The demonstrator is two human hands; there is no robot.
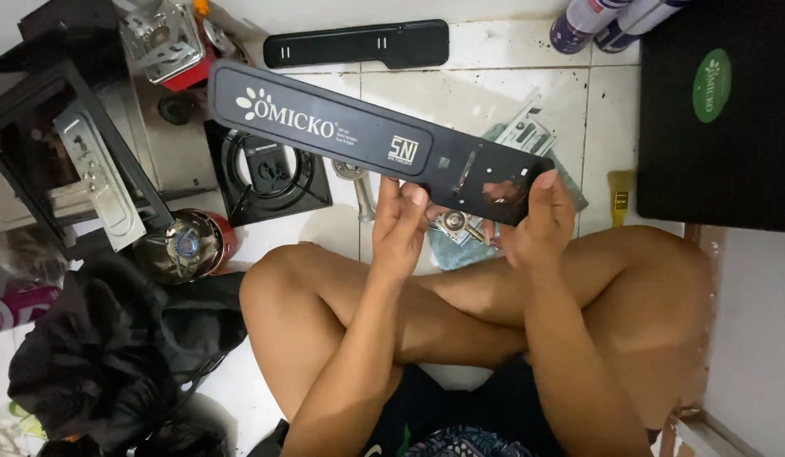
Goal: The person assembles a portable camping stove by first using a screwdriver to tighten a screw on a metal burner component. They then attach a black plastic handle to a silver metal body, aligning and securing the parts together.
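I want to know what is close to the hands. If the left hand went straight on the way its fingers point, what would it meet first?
The left hand already touches the long black panel, so that comes first. Beyond it lies white floor tile, though depth is unclear.

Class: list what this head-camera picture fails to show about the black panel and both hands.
- Panel underside: faces away from the head view.
- Left hand and right hand fingertips: behind the panel.
- Brass part: mostly hidden between the hands.
- Cans: cut off by top edge.
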